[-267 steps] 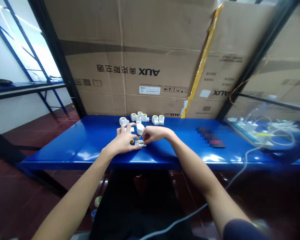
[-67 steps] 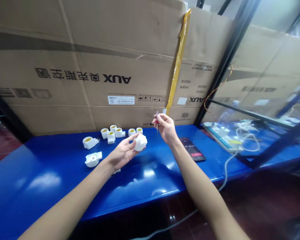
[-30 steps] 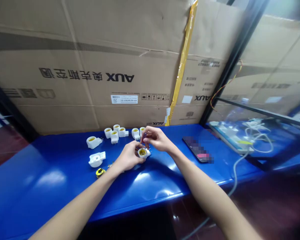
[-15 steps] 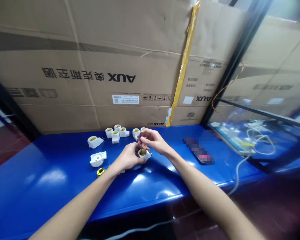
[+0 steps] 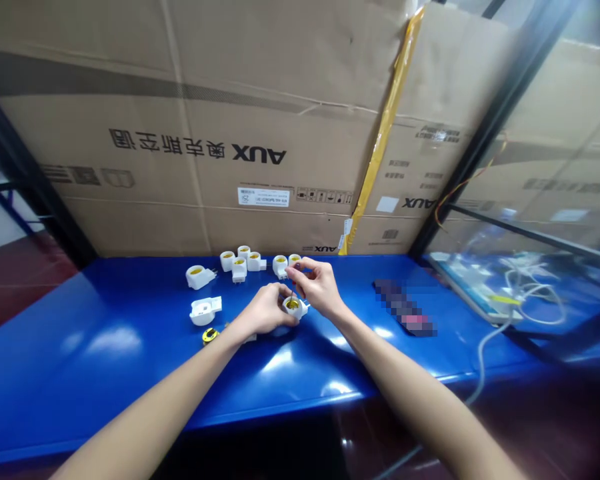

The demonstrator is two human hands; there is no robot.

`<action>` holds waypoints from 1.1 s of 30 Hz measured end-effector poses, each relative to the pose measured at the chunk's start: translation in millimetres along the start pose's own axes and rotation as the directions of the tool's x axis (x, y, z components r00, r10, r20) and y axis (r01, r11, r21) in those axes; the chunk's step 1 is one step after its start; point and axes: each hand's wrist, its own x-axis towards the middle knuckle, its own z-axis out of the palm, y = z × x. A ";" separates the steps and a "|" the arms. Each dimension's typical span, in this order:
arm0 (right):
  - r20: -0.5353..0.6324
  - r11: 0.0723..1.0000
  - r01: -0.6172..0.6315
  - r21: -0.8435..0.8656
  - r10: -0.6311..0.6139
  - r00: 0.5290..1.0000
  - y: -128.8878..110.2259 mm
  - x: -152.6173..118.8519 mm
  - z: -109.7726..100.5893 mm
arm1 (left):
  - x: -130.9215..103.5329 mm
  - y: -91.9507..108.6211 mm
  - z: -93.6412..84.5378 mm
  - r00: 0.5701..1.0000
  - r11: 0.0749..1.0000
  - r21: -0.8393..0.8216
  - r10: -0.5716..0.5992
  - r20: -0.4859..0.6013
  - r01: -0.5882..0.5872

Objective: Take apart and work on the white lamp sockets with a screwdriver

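Note:
My left hand [image 5: 269,309] is closed around a white plug-in lamp socket [image 5: 303,311], its round mouth turned up and its plug pins toward the right. Above it my right hand [image 5: 318,285] pinches a thin screwdriver [image 5: 293,291], whose shaft points down into the socket's brass-coloured inside. Whether the tip touches a screw is too small to see. Near my left wrist lie a yellow round insert [image 5: 211,335] and small parts partly hidden by the forearm. An opened white socket housing [image 5: 203,311] rests to the left.
Several white lamp sockets [image 5: 239,269] stand at the back of the blue shelf [image 5: 145,387], against a large cardboard box [image 5: 190,220]. One socket [image 5: 199,277] lies apart at left. A blurred-out dark object [image 5: 405,308] lies at right, near a tray with white cables [image 5: 530,287].
The view has shifted slightly, so the scene sits farther right. My right hand has lowered a little toward the socket, and the screwdriver shaft now shows more clearly inside its mouth.

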 end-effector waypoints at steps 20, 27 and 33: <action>0.127 0.983 -0.093 0.158 0.073 0.989 -2.3 -0.3 -4.1 | 4.4 -7.8 -1.7 0.999 1.000 0.003 0.010 0.045 -0.010; 0.087 0.970 -0.075 0.231 0.056 0.995 -4.0 -2.6 -1.5 | 4.2 -9.0 -2.0 0.999 1.000 -0.016 0.022 0.027 -0.021; 0.011 0.975 -0.066 0.210 0.065 0.998 -0.8 -0.5 -0.3 | 4.1 -8.8 -2.0 1.000 1.000 -0.004 0.015 0.010 -0.015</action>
